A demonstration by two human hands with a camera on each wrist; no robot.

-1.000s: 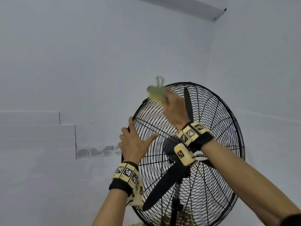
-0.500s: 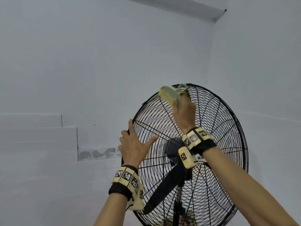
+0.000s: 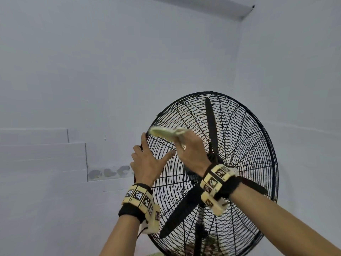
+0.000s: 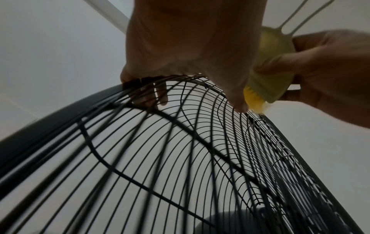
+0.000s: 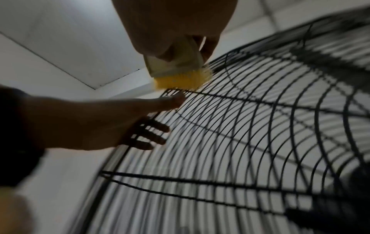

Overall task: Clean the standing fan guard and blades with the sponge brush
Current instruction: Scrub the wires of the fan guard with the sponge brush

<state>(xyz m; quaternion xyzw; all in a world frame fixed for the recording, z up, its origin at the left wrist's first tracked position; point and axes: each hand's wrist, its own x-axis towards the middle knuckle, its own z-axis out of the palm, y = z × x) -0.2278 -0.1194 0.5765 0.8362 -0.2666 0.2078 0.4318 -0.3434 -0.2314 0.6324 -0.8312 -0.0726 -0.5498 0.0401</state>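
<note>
Right hand (image 3: 191, 152) grips sponge brush (image 3: 164, 133), bristles on fan guard (image 3: 239, 145) upper-left wires, just above left hand (image 3: 145, 163), whose fingers curl over rim. Keep rim braced, stroke along wires, light pressure.

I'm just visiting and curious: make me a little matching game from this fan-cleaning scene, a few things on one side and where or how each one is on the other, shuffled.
Things:
1. left hand
2. right hand
3. sponge brush
4. fan blades

States:
A. black, inside the wire guard
B. pale green with yellow bristles, against the guard's upper left
C. grips the brush
D. grips the guard's left rim, thumb spread on the wires

Pairs: 1-D, 2-C, 3-B, 4-A
</note>
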